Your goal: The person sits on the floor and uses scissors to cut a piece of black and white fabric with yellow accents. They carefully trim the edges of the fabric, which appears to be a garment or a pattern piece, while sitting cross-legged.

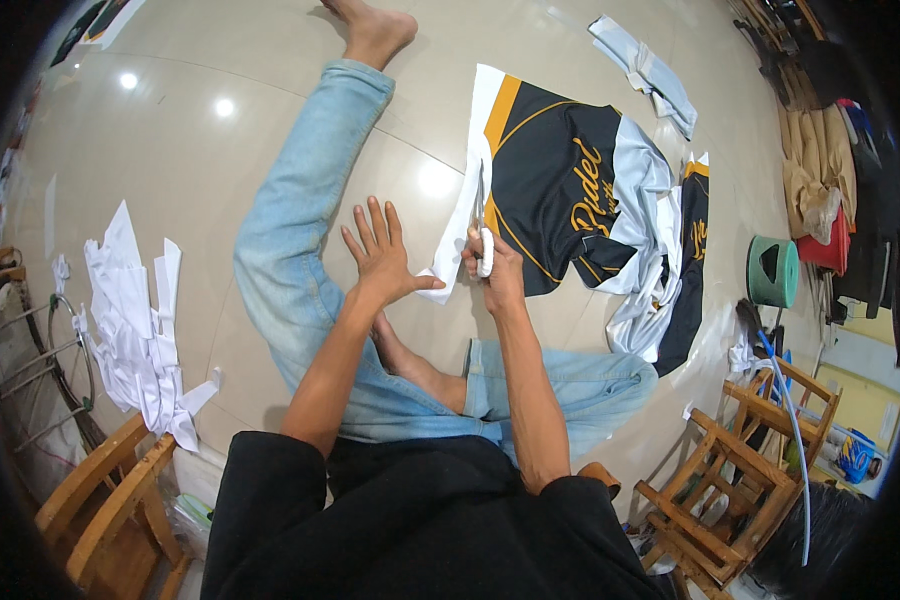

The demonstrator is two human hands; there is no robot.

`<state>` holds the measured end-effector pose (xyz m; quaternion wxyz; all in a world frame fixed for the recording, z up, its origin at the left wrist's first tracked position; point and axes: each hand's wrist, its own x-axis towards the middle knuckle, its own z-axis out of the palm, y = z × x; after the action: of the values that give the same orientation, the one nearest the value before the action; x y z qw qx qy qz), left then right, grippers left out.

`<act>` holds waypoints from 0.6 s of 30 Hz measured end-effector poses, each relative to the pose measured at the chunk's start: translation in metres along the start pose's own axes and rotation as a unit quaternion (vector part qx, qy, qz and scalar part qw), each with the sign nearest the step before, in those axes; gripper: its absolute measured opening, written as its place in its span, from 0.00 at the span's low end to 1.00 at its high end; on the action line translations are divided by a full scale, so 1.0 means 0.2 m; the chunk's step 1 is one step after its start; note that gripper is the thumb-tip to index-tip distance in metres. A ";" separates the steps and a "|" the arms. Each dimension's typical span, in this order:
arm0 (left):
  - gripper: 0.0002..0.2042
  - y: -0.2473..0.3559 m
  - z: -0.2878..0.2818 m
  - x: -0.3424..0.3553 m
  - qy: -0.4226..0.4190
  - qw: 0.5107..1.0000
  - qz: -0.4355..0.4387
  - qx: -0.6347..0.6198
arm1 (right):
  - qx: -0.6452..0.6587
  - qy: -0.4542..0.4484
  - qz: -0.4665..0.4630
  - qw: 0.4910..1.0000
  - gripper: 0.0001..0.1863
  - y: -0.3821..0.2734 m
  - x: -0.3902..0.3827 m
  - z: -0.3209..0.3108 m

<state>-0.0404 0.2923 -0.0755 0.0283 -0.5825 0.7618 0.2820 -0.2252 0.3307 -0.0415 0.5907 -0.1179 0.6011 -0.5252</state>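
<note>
My right hand (pixel 498 272) is closed round the white handle of a pair of scissors (pixel 486 253). The blades point away from me, along the line between a white strip (pixel 456 232) and the black printed fabric piece (pixel 530 150). That fabric has an orange band and orange lettering, and it lies flat on the floor at its left part. My left hand (pixel 382 258) is spread open with its fingers apart, its thumb at the near end of the white strip. Whether the thumb presses on the strip I cannot tell.
Bunched white and black fabric (pixel 642 290) lies right of the cut piece. A folded pale bundle (pixel 645 75) is farther off. White scraps (pixel 135 330) are heaped at the left. Wooden stools (pixel 720 490), a wooden chair (pixel 120 500) and a green roll (pixel 772 272) stand around.
</note>
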 end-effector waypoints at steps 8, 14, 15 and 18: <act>0.79 -0.01 0.01 0.00 -0.002 1.000 0.003 0.001 | 0.012 -0.012 -0.018 1.000 0.20 -0.07 0.10 0.04; 0.79 -0.01 0.02 0.00 0.017 1.000 0.015 -0.005 | -0.017 0.005 -0.012 1.000 0.21 -0.10 0.16 0.08; 0.79 -0.01 0.02 0.00 0.013 1.000 0.014 -0.006 | -0.012 0.007 -0.008 1.000 0.21 -0.11 0.17 0.08; 0.79 -0.01 0.02 0.01 0.008 1.000 0.012 -0.012 | 0.009 0.008 -0.004 1.000 0.22 -0.12 0.18 0.09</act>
<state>-0.0399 0.2922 -0.0814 0.0116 -0.5761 0.7653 0.2868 -0.2308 0.2835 -0.0404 0.5847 -0.1106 0.6006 -0.5340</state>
